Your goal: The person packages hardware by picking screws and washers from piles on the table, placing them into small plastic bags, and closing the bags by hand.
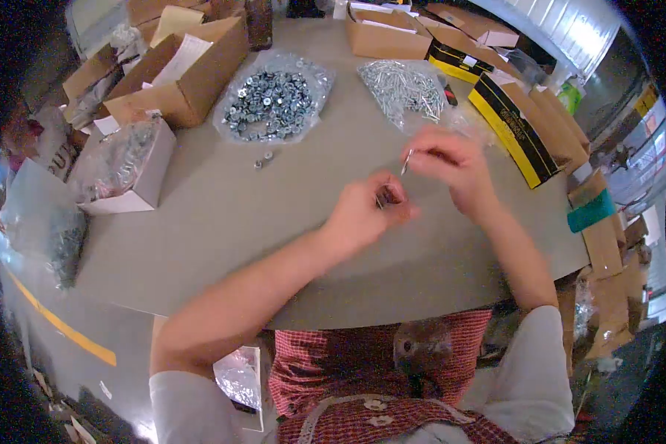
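Observation:
My left hand (368, 212) is curled above the middle of the table, with small metal parts partly hidden inside its fingers. Just up and to the right, my right hand (451, 164) pinches a thin shiny screw (407, 162) between its fingertips, pointing down toward the left hand. Beyond the right hand lies a clear bag of long screws (407, 89). A clear bag of small metal nuts (274, 100) rests farther left. Two loose nuts (263, 160) sit on the table below that bag.
Open cardboard boxes (189, 81) and a white box with wrapped parts (154, 174) stand at the left. Black and yellow boxes (512, 132) line the right edge of the grey table (222, 244). A plastic bag (44, 222) hangs at the left edge.

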The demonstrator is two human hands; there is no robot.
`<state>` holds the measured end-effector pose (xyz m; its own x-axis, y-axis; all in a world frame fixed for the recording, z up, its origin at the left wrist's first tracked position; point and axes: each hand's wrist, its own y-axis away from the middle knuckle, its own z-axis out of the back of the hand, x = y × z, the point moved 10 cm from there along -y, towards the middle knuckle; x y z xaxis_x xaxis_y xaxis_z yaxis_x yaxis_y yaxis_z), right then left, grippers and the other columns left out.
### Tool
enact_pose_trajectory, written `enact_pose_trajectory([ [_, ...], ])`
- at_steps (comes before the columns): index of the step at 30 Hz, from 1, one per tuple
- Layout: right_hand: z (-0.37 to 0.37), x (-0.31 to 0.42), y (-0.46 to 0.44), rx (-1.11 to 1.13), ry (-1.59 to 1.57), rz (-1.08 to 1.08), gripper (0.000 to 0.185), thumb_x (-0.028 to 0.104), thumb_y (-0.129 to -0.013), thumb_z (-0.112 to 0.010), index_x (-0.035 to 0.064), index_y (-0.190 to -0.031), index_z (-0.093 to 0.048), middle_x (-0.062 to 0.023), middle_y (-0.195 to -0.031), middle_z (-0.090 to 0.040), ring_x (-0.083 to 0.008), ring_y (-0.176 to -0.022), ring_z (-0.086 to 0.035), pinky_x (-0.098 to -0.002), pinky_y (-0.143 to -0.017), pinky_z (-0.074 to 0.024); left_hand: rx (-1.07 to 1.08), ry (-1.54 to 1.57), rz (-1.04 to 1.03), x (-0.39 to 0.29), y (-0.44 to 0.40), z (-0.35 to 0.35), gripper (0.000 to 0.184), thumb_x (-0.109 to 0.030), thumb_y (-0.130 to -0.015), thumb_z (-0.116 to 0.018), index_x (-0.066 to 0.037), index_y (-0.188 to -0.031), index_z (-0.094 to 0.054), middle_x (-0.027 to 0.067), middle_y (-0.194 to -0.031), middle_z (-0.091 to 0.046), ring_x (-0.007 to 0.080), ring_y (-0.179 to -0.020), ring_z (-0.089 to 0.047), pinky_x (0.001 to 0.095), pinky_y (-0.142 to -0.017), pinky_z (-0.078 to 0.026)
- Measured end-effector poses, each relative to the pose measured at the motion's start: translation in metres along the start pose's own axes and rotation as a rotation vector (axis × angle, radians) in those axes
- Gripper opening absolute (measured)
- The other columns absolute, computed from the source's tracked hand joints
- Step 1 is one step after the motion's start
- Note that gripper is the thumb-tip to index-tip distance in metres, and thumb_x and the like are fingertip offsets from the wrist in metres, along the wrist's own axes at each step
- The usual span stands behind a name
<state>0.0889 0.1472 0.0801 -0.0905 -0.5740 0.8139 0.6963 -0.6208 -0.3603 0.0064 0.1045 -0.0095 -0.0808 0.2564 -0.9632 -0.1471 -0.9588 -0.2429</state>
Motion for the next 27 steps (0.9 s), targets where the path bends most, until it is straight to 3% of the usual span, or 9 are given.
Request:
enact_pose_trajectory([
  [3, -0.009, 0.009, 0.012, 0.049, 0.098, 0.131, 0.017, 0.015, -0.082, -0.069, 0.0059, -0.097, -0.070, -0.0074, -0.099, -0.065, -0.0194, -0.095, -0.059, -0.0316, -0.085, -0.0447, -0.048, -0.110, 0.069, -0.006, 0.000, 0.007, 0.021, -0.015, -0.076, -0.076, -0.004, -0.084, -0.060, 0.0041, -0.076, -0.064, 0.0120, -0.069, -0.058, 0.0297, -0.065, -0.049],
  [6, -0.006, 0.009, 0.018, 0.057, 0.249, 0.254, 0.025, 0.020, -0.079, -0.071, 0.0107, -0.102, -0.070, -0.0086, -0.111, -0.064, -0.0259, -0.111, -0.055, -0.0402, -0.099, -0.0388, -0.064, 0.060, -0.092, 0.008, -0.003, 0.002, 0.021, -0.014, -0.075, -0.075, -0.004, -0.087, -0.061, 0.0047, -0.080, -0.064, 0.0121, -0.073, -0.059, 0.0293, -0.068, -0.050],
  [8, -0.017, 0.026, 0.024, 0.168, 0.279, 0.261, 0.024, 0.021, -0.078, -0.072, 0.0126, -0.100, -0.070, -0.0096, -0.120, -0.060, -0.0279, -0.118, -0.051, -0.0439, -0.103, -0.0343, 0.001, 0.047, -0.088, 0.007, -0.004, -0.005, 0.021, -0.014, -0.079, -0.073, -0.005, -0.096, -0.065, 0.0065, -0.089, -0.068, 0.0162, -0.084, -0.063, 0.0346, -0.078, -0.051],
  [11, -0.032, 0.033, 0.029, 0.198, 0.458, 0.388, 0.021, 0.016, -0.074, -0.073, 0.0097, -0.093, -0.068, -0.0117, -0.119, -0.059, -0.0313, -0.118, -0.050, -0.0459, -0.104, -0.0342, -0.004, -0.184, -0.171, 0.011, -0.010, -0.009, 0.029, -0.017, -0.075, -0.070, -0.004, -0.101, -0.063, 0.0126, -0.089, -0.068, 0.0215, -0.085, -0.065, 0.0394, -0.077, -0.051],
  [16, -0.021, 0.023, 0.030, 0.106, 0.242, 0.130, 0.012, 0.010, -0.077, -0.068, 0.0041, -0.084, -0.060, -0.0142, -0.117, -0.059, -0.0332, -0.118, -0.048, -0.0422, -0.104, -0.0345, -0.005, -0.169, -0.155, -0.002, -0.007, -0.006, 0.025, -0.020, -0.080, -0.068, -0.003, -0.097, -0.064, 0.0109, -0.083, -0.064, 0.0184, -0.079, -0.061, 0.0359, -0.071, -0.049],
  [19, -0.008, 0.036, 0.037, -0.122, 0.280, 0.291, 0.010, 0.009, -0.080, -0.067, 0.0053, -0.084, -0.058, -0.0123, -0.107, -0.063, -0.0270, -0.103, -0.058, -0.0381, -0.092, -0.0438, -0.130, -0.251, -0.125, 0.020, -0.017, 0.000, 0.022, -0.019, -0.080, -0.067, -0.002, -0.096, -0.066, 0.0091, -0.082, -0.064, 0.0162, -0.078, -0.059, 0.0338, -0.070, -0.047],
  [23, -0.008, -0.017, 0.026, -0.071, 0.480, 0.330, 0.014, 0.007, -0.077, -0.066, 0.0027, -0.086, -0.057, -0.0134, -0.093, -0.062, -0.0291, -0.096, -0.058, -0.0406, -0.087, -0.0441, -0.150, -0.216, -0.095, -0.029, 0.009, 0.010, 0.027, -0.026, -0.084, -0.063, -0.002, -0.096, -0.068, 0.0117, -0.084, -0.067, 0.0198, -0.077, -0.061, 0.0354, -0.072, -0.048],
  [25, -0.014, -0.023, 0.027, -0.020, 0.525, 0.294, 0.014, 0.006, -0.077, -0.067, 0.0029, -0.086, -0.056, -0.0103, -0.087, -0.061, -0.0248, -0.085, -0.060, -0.0385, -0.079, -0.0472, -0.174, -0.326, -0.163, 0.017, -0.018, 0.013, 0.031, -0.031, -0.088, -0.060, -0.003, -0.101, -0.066, 0.0114, -0.089, -0.069, 0.0213, -0.081, -0.063, 0.0381, -0.076, -0.049],
  [27, -0.018, -0.012, 0.029, 0.099, 0.586, 0.105, 0.028, 0.021, -0.086, -0.065, 0.0089, -0.111, -0.059, -0.0165, -0.109, -0.061, -0.0279, -0.104, -0.059, -0.0417, -0.088, -0.0455, -0.210, -0.370, -0.223, 0.019, -0.017, 0.023, 0.032, -0.032, -0.089, -0.059, -0.002, -0.101, -0.066, 0.0127, -0.089, -0.069, 0.0230, -0.081, -0.063, 0.0390, -0.078, -0.049],
])
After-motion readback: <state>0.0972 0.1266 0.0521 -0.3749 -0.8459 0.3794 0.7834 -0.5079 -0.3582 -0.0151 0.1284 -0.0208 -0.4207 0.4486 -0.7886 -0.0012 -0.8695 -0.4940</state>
